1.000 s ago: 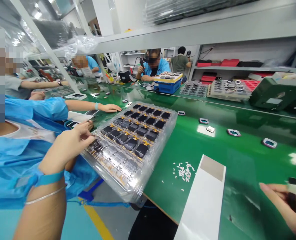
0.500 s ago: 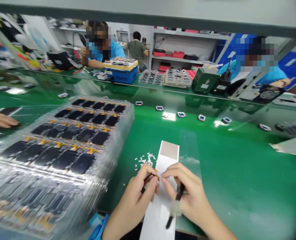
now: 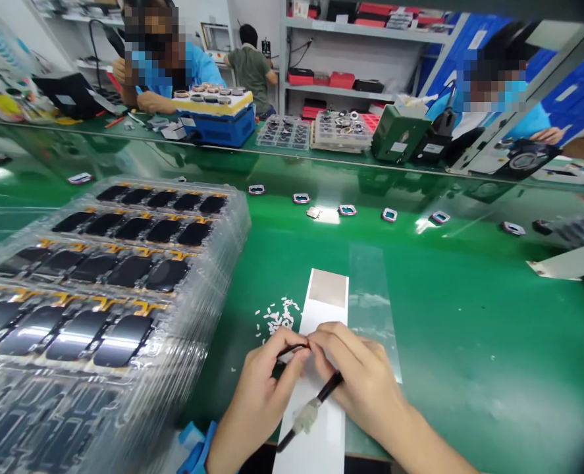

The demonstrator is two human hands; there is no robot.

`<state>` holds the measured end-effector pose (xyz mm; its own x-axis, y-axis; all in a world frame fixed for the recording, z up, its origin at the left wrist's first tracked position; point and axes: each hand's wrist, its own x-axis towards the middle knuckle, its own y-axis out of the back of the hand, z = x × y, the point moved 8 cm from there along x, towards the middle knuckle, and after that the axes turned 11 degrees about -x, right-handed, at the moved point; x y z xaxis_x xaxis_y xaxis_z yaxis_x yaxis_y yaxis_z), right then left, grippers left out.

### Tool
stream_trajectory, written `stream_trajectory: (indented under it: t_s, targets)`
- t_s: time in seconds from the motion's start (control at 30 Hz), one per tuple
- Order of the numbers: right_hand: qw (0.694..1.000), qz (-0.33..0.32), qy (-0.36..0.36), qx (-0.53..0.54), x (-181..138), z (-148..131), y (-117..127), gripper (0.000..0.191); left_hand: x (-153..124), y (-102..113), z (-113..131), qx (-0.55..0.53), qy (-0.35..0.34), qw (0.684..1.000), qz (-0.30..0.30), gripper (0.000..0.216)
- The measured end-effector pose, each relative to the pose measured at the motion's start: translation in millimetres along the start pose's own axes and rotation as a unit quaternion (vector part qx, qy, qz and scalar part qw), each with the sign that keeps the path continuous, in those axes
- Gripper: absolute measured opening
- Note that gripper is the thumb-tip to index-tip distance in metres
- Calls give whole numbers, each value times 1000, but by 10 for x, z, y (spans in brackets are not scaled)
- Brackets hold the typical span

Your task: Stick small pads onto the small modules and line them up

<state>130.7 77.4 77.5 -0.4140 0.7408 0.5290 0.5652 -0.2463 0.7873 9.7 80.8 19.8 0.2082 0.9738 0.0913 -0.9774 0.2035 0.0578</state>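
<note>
My left hand point(image 3: 266, 385) is closed, pinching a thin dark-edged piece point(image 3: 292, 348) that looks like a small watch screen seen edge-on; the fingers hide most of it. My right hand point(image 3: 365, 375) is closed round a thin black stick-like tool point(image 3: 329, 387) with a pale lumpy wrap point(image 3: 305, 416) on its shaft. Its thumb and index fingertips meet the left fingertips at the piece. Beneath both hands lies a long white strip point(image 3: 316, 438) with a grey patch point(image 3: 329, 288) at its far end. Small white bits point(image 3: 280, 316) are scattered left of the strip.
Stacked transparent trays point(image 3: 222, 263) of black screens point(image 3: 124, 341) with orange flex cables fill the left. A transparent film point(image 3: 371, 289) lies right of the strip on the green mat point(image 3: 469, 342). Several small frames point(image 3: 347, 210) line the back. Co-workers point(image 3: 200, 66) sit beyond.
The view has shifted, so the background sits higher and further left. The black tool has swung to a flatter slant. Orange parts at the left fingertips are now covered by the right fingers.
</note>
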Motion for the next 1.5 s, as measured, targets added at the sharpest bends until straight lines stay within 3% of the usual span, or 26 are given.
stream_trajectory:
  t_s: [0.1,0.2,0.37,0.47,0.57,0.63,0.77,0.87,1.0,1.2,1.5]
  targets:
    - [991,-51,-87,91,84,198,-62,13,-12,-26,16,-4,6,1000,-11,13]
    - [964,-113,-171,171,193,406,-227,20,-36,-112,15,-16,30,998,-59,9]
    - [941,-153,-233,191,309,620,-540,21,-88,-234,0,0,51,990,-131,8]
    - [925,-167,-249,233,273,650,-631,19,-99,-210,-25,-28,50,992,-114,11]
    - [900,-188,-272,282,172,619,-618,9,-100,-104,-60,-81,52,994,-47,13]
    - [864,-213,-296,346,77,556,-617,22,-109,-52,-110,-120,70,990,-11,14]
    - [762,-216,-351,500,-76,419,-632,31,-120,-23,-180,-157,85,984,9,18]
    - [739,-204,-370,525,-116,394,-639,33,-110,-23,-192,-151,75,986,2,18]
    - [744,-204,-368,519,-119,398,-640,35,-94,-15,-183,-128,65,990,0,16]
    - [799,-218,-359,430,-134,417,-609,31,-123,-41,-216,-139,96,985,-16,14]
    - [845,-186,-324,384,-52,396,-495,21,-147,-76,-272,-189,124,973,-34,14]
